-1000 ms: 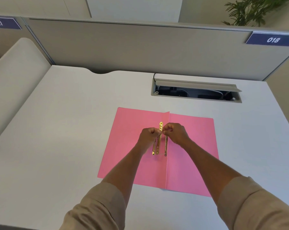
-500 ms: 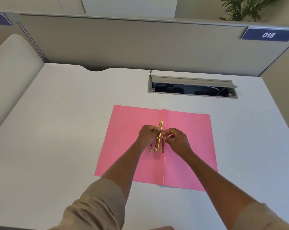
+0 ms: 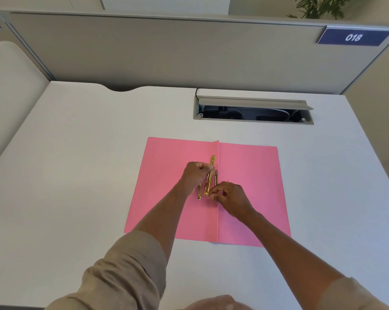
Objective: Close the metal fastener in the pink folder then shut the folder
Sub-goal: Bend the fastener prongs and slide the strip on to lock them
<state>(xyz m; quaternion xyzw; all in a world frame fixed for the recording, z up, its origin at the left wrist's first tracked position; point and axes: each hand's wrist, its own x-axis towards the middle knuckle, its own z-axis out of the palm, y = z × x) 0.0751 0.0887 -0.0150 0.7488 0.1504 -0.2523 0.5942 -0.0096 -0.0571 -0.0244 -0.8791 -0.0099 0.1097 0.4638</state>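
The pink folder (image 3: 249, 186) lies open and flat on the white desk, its centre crease running toward me. A gold metal fastener (image 3: 209, 177) sits just left of the crease, its long bar tilted and two thin prongs beside it. My left hand (image 3: 194, 175) is closed around the upper part of the bar. My right hand (image 3: 230, 196) pinches the near end of the fastener with its fingertips. The hands hide parts of the prongs.
The white desk (image 3: 77, 175) carries a grey cable tray (image 3: 252, 110) with its lid raised, behind the folder. A beige partition (image 3: 166, 52) with a blue "018" label (image 3: 353, 37) closes the back. A pale chair back (image 3: 10, 70) stands at the left.
My right hand has slid from the upper part of the fastener down toward me to its near end. My left hand stays on the upper bar. The camera has shifted slightly.
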